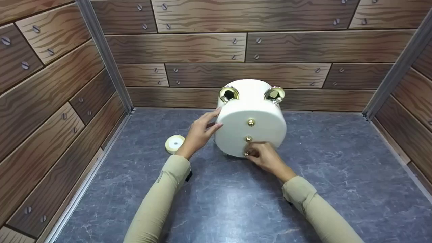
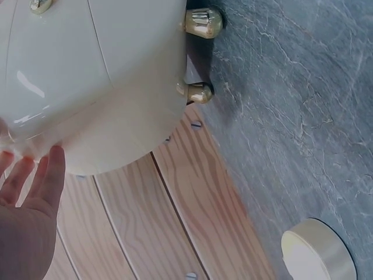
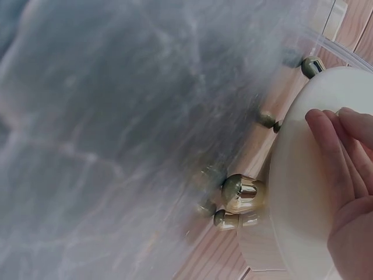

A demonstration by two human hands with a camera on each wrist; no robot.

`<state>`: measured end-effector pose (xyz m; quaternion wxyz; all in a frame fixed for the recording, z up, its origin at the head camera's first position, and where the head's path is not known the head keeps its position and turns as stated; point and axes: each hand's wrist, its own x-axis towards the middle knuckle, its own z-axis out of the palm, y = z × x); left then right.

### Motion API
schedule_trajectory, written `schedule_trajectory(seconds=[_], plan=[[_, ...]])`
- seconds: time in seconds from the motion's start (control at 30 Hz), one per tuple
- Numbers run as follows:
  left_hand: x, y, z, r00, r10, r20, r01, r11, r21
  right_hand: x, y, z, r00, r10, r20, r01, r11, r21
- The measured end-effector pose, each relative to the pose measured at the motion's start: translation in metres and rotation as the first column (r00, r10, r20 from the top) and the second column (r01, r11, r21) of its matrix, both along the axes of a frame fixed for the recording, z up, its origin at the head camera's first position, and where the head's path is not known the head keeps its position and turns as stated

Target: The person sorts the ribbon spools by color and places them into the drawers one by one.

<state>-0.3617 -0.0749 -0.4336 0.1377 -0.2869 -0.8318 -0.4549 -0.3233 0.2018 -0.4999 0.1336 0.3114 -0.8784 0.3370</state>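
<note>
A glossy white rounded cabinet [image 1: 224,135] stands on gold feet, with two gold ring-shaped ears on top and a column of gold knobs down its front. My left hand [image 1: 199,133] has its fingers extended along the cabinet's left side, fingertips at the surface. In the left wrist view the fingers of that hand lie against the white shell [image 2: 125,128]. My right hand [image 1: 266,157] pinches the lowest gold knob [image 1: 246,154] between thumb and fingers. The right wrist view shows the fingers bunched at the white front [image 3: 303,181], mostly hiding the knob.
A cream roll of tape [image 1: 175,143] lies flat on the grey marbled table [image 1: 222,202] left of the cabinet, beside my left wrist. Wood-patterned walls [image 1: 202,49] enclose the table at the back and both sides. Gold feet [image 2: 204,23] hold the cabinet's base above the tabletop.
</note>
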Motion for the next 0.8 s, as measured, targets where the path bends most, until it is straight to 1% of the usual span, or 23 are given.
schedule_trajectory(seconds=[0.23,0.63,0.73,0.8], plan=[[-0.0011,-0.0002,-0.0004,1.000,0.003,-0.002,-0.003,1.000,-0.004,0.0016,0.0006,0.0002,0.999,-0.001,0.042,0.002,1.000,-0.022],[-0.0022,0.0001,0.0006,1.000,-0.005,-0.006,0.005,1.000,0.010,0.0035,-0.0006,-0.0008,0.998,-0.030,0.060,0.032,0.999,-0.033],[-0.0020,-0.0001,-0.0002,1.000,-0.006,-0.005,0.006,1.000,0.016,0.0035,-0.0018,-0.0013,0.998,-0.039,0.046,0.040,0.999,-0.023],[-0.0022,-0.0003,-0.0004,1.000,-0.007,-0.006,0.007,1.000,0.021,0.0032,-0.0023,-0.0019,0.999,-0.040,0.012,0.040,0.999,-0.008]])
